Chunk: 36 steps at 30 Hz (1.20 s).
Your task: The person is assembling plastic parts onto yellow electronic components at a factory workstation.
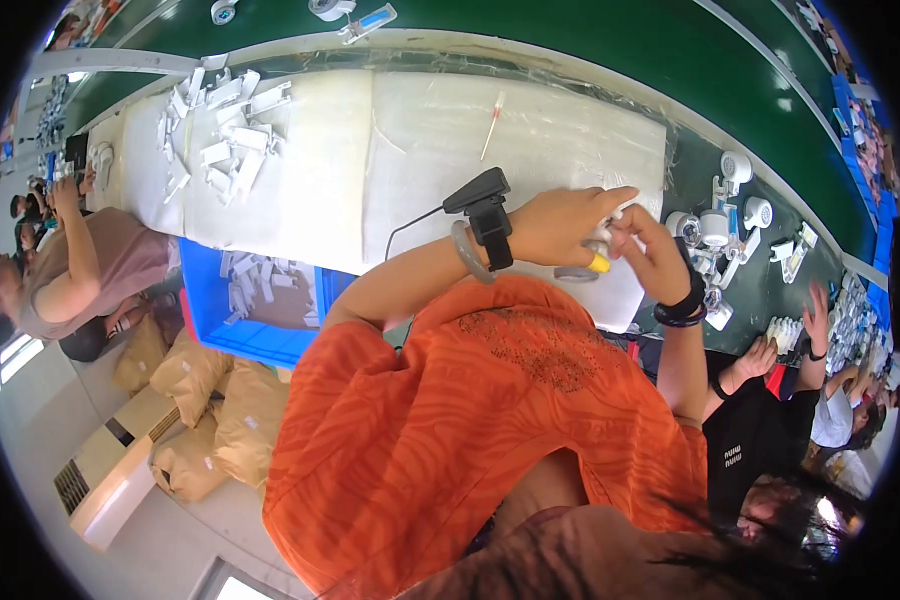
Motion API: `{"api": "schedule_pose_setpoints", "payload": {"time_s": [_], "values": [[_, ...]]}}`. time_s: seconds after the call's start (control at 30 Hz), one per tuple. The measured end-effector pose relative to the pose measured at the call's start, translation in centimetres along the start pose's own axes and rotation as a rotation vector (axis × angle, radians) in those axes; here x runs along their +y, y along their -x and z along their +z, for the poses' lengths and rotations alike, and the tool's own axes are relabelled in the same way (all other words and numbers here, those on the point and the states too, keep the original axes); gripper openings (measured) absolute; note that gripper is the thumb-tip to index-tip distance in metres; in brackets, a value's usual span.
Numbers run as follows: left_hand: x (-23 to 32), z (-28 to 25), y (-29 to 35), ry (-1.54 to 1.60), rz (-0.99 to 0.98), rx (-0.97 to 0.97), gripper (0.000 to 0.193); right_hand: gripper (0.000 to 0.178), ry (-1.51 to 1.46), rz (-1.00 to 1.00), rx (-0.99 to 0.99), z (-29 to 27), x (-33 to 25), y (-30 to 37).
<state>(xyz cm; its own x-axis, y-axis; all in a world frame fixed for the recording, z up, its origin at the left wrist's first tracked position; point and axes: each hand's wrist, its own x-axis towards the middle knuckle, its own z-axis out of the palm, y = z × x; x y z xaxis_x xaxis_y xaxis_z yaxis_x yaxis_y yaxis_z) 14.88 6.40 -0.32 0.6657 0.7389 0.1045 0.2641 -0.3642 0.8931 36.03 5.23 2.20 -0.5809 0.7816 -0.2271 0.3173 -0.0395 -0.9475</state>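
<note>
Above the near edge of the worktable, my left hand (568, 232) and my right hand (652, 255) meet closely. Between them is a small white part (604, 234), mostly covered by fingers. A yellow piece (599, 264) shows below it, and a flat grey rounded piece (574, 273) hangs beside the yellow one; whether these are joined to the white part I cannot tell. My left fingers curl round the part, with the index finger stretched out over it. My right thumb and fingers pinch in from the other side.
White plastic pieces (235, 135) lie heaped on the pale table sheet (320, 160); a thin red-and-white stick (493, 125) lies farther right. White round-headed devices (715, 226) stand at right. A blue bin (260, 345) holds more pieces. Co-workers sit on both sides, one with hands (755, 362) nearby.
</note>
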Motion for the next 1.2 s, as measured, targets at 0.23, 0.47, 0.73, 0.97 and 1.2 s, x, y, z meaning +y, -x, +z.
{"api": "schedule_pose_setpoints", "payload": {"time_s": [0.23,0.47,0.73,0.97,1.2], "values": [[-0.2,-1.0,3.1,0.388,-0.185,-0.186,0.054,0.015,0.049,0.078,-0.191,1.1,-1.7,2.4],[1.5,-1.7,4.0,0.456,-0.176,-0.065,0.039,0.018,0.099,-0.023,-0.019,2.1,-2.1,3.5],[2.2,1.0,3.2,0.954,-0.459,0.215,0.029,0.024,0.626,-0.356,0.768,5.0,-1.6,1.8],[3.1,1.1,2.8,0.835,-0.397,0.166,0.034,0.027,0.365,-0.253,0.706,5.9,-1.9,2.6],[4.0,1.2,3.0,0.767,-0.388,0.162,0.038,0.025,0.475,-0.417,0.69,5.6,-1.3,2.7]]}}
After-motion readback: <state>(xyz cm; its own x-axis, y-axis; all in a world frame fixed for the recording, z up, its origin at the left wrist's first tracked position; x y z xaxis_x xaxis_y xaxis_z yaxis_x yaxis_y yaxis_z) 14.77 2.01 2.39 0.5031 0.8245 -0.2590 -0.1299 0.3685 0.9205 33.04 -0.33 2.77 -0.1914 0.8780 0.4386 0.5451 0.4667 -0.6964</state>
